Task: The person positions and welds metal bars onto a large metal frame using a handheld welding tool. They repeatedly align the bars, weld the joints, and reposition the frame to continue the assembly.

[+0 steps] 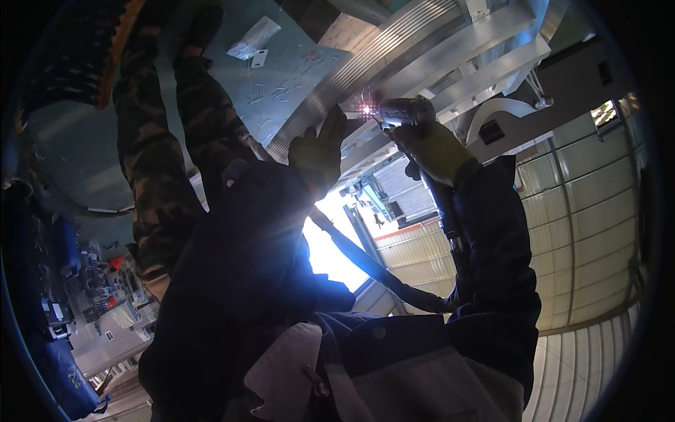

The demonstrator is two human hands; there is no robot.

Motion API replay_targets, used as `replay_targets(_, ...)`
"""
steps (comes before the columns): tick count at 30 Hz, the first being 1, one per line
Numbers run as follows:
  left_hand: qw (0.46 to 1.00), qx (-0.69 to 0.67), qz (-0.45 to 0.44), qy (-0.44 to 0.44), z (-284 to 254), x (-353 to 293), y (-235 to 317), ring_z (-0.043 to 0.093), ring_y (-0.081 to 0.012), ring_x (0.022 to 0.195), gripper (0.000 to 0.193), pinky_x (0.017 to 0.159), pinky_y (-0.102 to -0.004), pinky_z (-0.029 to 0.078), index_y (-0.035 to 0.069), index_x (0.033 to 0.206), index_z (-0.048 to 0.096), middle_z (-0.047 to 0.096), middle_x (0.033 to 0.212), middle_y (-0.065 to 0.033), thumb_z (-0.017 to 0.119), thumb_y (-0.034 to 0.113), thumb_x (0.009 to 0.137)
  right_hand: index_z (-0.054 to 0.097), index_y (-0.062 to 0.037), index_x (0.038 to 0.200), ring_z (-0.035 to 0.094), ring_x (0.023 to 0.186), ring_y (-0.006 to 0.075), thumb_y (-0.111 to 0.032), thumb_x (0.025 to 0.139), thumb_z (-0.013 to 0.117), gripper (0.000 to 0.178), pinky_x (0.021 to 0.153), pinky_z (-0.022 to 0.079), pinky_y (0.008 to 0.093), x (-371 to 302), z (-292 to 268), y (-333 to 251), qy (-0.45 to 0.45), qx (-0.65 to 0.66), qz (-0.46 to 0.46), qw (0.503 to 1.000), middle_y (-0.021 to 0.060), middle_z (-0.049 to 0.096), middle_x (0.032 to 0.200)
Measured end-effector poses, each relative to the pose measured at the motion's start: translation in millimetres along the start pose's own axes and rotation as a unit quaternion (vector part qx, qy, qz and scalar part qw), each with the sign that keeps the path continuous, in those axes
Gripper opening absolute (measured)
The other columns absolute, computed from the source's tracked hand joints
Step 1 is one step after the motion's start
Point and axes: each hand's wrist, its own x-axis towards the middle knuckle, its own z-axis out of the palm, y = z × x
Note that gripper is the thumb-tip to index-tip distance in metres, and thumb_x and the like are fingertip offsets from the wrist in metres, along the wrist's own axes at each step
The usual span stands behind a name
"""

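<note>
My right hand, in a yellowish work glove, is closed around a welding torch. A bright pinkish spark glows at the torch's tip, against a metal frame of silvery, ribbed profiles. My gloved left hand is on the other side of the spark, its fingers stretched up toward the metal. Close by those fingers is a small dark edge, too dim to name. A dark cable hangs in a loop below the torch and runs along my right arm.
Scraps and a crumpled clear plastic bag lie on the greenish floor. Legs in camouflage trousers show at the left. Small parts and a blue case are at the lower left. Pale wall panels fill the right.
</note>
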Motion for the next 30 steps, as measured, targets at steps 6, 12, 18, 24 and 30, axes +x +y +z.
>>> replay_targets(6, 1.000, -0.010, 0.003, -0.022, -8.5, -0.2, -1.7, 0.067, -0.0279, 0.105, 0.075, 0.077, -0.0424, 0.059, 0.014, 0.161, 0.033, 0.028, 0.170, -0.0046, 0.054, 0.013, 0.089, 0.068, -0.0017, 0.105, 0.063, 0.058, 0.0120, -0.039, 0.103, 0.063, 0.038, 0.055, 0.052, 0.0280, 1.5, -2.2, 9.0, -0.009, -0.014, -0.019, 1.000, 0.0020, 0.059, 0.074)
replay_targets(12, 0.999, -0.019, -0.002, -0.028, -11.5, 4.5, 0.5, 0.067, -0.0272, 0.105, 0.072, 0.079, -0.0431, 0.059, 0.015, 0.160, 0.034, 0.028, 0.170, -0.0049, 0.052, 0.013, 0.090, 0.061, -0.0024, 0.118, 0.065, 0.058, 0.0130, -0.034, 0.105, 0.059, 0.035, 0.054, 0.054, 0.0296, -14.5, -7.1, 1.0, -0.007, 0.057, 0.021, 0.998, 0.0028, 0.061, 0.075)
replay_targets(18, 1.000, 0.001, 0.023, -0.017, -1.2, 2.9, -2.9, 0.064, -0.0249, 0.103, 0.069, 0.076, -0.0416, 0.055, 0.016, 0.158, 0.038, 0.034, 0.167, -0.0055, 0.056, 0.018, 0.091, 0.060, -0.0039, 0.123, 0.065, 0.059, 0.0138, -0.030, 0.101, 0.061, 0.033, 0.052, 0.053, 0.0289, -20.7, -23.5, 65.1, 0.056, 0.070, -0.277, 0.957, 0.0124, 0.069, 0.093)
replay_targets(24, 0.995, -0.060, 0.077, 0.007, -41.5, -15.8, 3.1, 0.064, -0.0355, 0.116, 0.061, 0.095, -0.0473, 0.055, 0.011, 0.153, 0.043, 0.043, 0.158, -0.0153, 0.058, 0.025, 0.096, 0.061, -0.0019, 0.130, 0.066, 0.072, 0.0136, -0.003, 0.087, 0.066, 0.044, 0.059, 0.052, 0.0289, -50.6, -28.2, 84.8, 0.139, 0.122, -0.261, 0.947, 0.0100, 0.069, 0.109)
replay_targets(30, 0.866, -0.230, 0.116, -0.428, -77.7, -116.2, 44.0, 0.059, -0.0304, 0.132, 0.069, 0.110, -0.0423, 0.046, 0.012, 0.145, 0.059, 0.065, 0.138, -0.0153, 0.056, 0.062, 0.098, 0.058, -0.0090, 0.140, 0.056, 0.077, 0.0036, -0.032, 0.104, 0.053, 0.043, 0.061, 0.040, 0.0205, -104.5, -8.0, 118.2, 0.261, 0.529, -0.171, 0.789, 0.0045, 0.067, 0.125)
